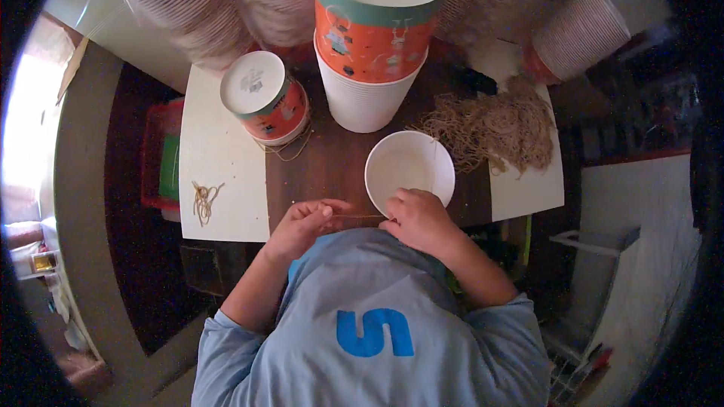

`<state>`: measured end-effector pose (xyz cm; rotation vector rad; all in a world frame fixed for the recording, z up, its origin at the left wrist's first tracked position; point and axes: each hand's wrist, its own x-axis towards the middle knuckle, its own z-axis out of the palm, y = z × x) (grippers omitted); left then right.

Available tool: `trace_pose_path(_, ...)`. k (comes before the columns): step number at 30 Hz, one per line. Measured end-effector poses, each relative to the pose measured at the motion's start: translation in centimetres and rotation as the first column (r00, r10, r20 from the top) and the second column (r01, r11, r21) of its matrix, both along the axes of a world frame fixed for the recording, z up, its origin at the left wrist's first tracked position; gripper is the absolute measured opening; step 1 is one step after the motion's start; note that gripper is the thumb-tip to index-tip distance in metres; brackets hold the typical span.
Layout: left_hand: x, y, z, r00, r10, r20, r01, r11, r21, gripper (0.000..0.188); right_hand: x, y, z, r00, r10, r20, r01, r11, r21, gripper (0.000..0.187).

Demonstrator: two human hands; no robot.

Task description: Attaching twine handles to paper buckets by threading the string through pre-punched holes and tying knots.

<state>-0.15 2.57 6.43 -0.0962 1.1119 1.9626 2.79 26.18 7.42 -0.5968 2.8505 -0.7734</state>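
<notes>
A thin brown string (358, 216) is stretched between my two hands, close to my body at the table's near edge. My left hand (300, 227) pinches its left end between thumb and fingers. At the near rim of an open white paper bucket (403, 169), my right hand (421, 218) is closed on the string's other end. The back of that hand partly hides its fingertips. The bucket stands with its mouth toward me. A tangled heap of brown strings (505, 128) lies to its right.
Behind the bucket, an orange and green printed bucket (377, 30) sits upside down on stacked white buckets (367, 98). A smaller printed bucket (264, 98) with string around it stands left. Loose string (205, 202) lies on the white board (226, 158). Wrapped stacks (181, 7) line the back.
</notes>
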Motion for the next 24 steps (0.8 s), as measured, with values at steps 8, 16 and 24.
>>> trace_pose_path(8,-0.3,3.7,-2.2,0.996,0.017,0.089,-0.029,0.991,0.133,0.015,-0.6,1.3,2.5,0.993,0.116,0.033,-0.109,0.981,-0.158,0.012)
trace_pose_path(16,0.2,5.0,-1.3,0.945,-0.168,-0.281,0.142,0.984,-0.112,0.014,-3.1,1.5,3.9,0.978,0.207,0.014,-0.195,0.938,-0.285,0.008)
trace_pose_path(24,0.4,4.0,-2.6,0.941,-0.099,-0.323,0.027,0.975,-0.221,0.008,-2.4,1.1,2.0,0.895,-0.263,-0.36,0.127,0.925,-0.358,0.014)
